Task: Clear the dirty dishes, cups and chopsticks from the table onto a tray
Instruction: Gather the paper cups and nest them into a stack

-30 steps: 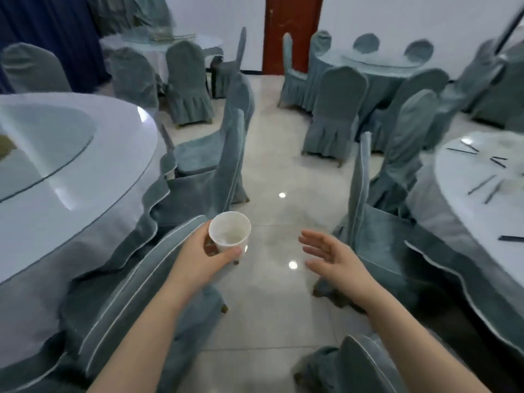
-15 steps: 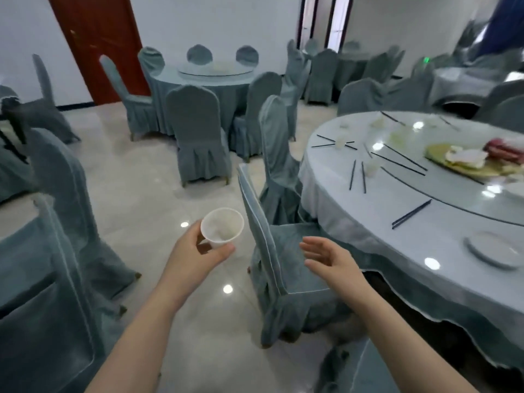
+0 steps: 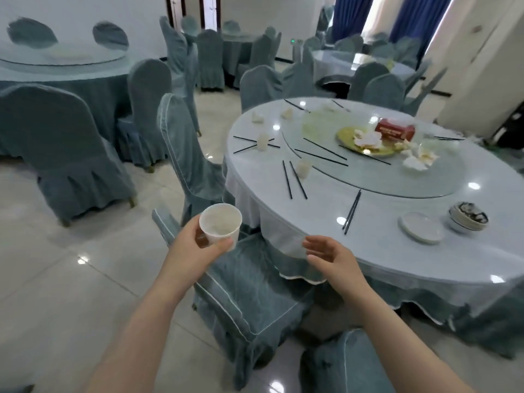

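My left hand [image 3: 195, 248] grips a white paper cup [image 3: 220, 226] upright, held over a covered chair. My right hand [image 3: 329, 256] hovers empty with relaxed fingers at the near edge of the round table [image 3: 397, 251]. On the table lie several black chopsticks, among them one pair [image 3: 295, 180] and another pair [image 3: 351, 212]. More paper cups [image 3: 303, 167] [image 3: 263, 141] stand there. A white plate [image 3: 421, 227] and stacked bowls [image 3: 467, 217] sit at the near right. A yellow dish [image 3: 365, 141] with crumpled tissues rests on the glass turntable.
A red box [image 3: 395, 131] sits on the turntable. Grey-blue covered chairs [image 3: 249, 293] [image 3: 187, 148] stand between me and the table. Other round tables [image 3: 56, 69] with chairs fill the room to the left and behind. Tiled floor [image 3: 71, 279] lies at left.
My view has swung right, bringing the dirty table closer and fully into view. Both hands keep the same pose; the left still holds the cup.
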Tool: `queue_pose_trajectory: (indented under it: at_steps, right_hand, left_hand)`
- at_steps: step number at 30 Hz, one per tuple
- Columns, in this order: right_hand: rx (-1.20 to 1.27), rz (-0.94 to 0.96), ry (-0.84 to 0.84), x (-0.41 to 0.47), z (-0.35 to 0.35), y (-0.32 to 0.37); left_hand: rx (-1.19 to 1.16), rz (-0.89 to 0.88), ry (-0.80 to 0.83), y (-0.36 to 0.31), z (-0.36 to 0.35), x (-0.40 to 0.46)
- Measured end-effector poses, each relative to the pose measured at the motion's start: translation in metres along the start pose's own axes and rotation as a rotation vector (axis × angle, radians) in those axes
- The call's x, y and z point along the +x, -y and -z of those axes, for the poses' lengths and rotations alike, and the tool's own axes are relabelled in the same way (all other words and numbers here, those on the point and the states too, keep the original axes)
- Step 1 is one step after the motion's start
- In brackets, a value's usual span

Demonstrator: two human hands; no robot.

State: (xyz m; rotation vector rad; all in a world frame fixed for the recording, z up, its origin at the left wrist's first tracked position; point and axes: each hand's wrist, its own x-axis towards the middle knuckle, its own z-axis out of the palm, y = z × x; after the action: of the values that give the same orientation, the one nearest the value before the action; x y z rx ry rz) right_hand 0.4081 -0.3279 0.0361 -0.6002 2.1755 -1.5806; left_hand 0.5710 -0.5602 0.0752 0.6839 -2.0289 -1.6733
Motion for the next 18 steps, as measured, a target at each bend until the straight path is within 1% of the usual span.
queue_pose_trajectory:
  at_steps: [3,6,11,16,18]
  right_hand:
    - [0.000,-0.024,-0.041,0.035,0.005,-0.004]
    - [-0.008,-0.043,-0.067,0.082,0.013,-0.016]
    - [-0.096,-0.062,-0.074,0.190,0.026,-0.048]
    - [-0.271,-0.061,-0.017,0.313,0.046,-0.075]
    - [-0.356,-0.028,0.016,0.359,0.053,-0.082]
  left_hand:
    - [-0.004,0.016,0.049,0.006,-0.006,0.039]
    - [0.012,0.036,0.042,0.014,-0.016,0.081]
    - [0.040,0.112,-0.053,0.043,-0.040,0.149]
    - [0.044,0.266,-0.162,0.069,-0.081,0.213]
    - [0.052,0.315,-0.198,0.076,-0.097,0.239]
